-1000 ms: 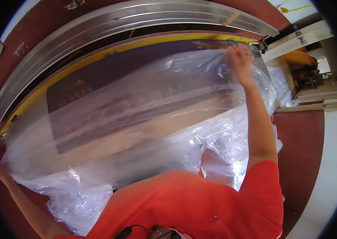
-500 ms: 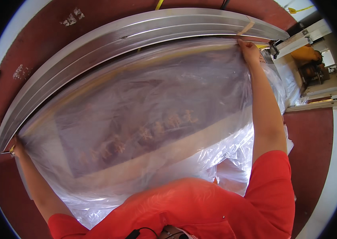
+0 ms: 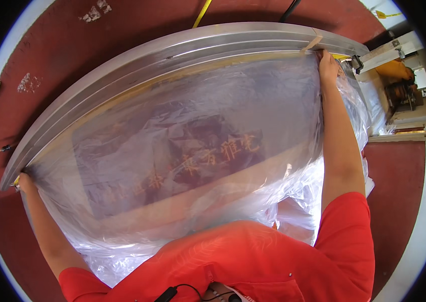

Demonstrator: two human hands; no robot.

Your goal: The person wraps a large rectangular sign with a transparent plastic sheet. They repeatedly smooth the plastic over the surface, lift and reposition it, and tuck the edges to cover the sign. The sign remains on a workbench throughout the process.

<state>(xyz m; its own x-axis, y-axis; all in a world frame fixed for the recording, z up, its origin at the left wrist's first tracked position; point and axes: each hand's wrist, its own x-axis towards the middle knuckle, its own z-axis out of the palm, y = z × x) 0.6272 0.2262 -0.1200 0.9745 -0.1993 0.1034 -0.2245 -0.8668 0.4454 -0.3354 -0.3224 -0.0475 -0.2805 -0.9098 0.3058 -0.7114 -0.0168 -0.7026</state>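
A wide sheet of clear plastic film (image 3: 198, 105) stretches between my two hands in front of me. Beneath it, a dark panel with orange lettering shows through dimly. My left hand (image 3: 26, 182) is closed on the film's left corner, by the left end of a long grey metal profile (image 3: 167, 56). At the far right corner, my right hand (image 3: 329, 68) pinches the film's edge against the profile. A yellowish strip runs along the film's far edge. My fingertips are partly hidden on both sides.
A tan piece of tape (image 3: 311, 42) crosses the profile near its right end. A metal frame with a small black clamp (image 3: 357, 64) stands at the right. Beyond lie a yellow cord (image 3: 202, 12), a black cable (image 3: 289, 11) and the red floor (image 3: 137, 22).
The film's far edge now lies closer to the metal profile, and the dark gap between them has narrowed. My right hand sits slightly farther right; both hands keep their hold.
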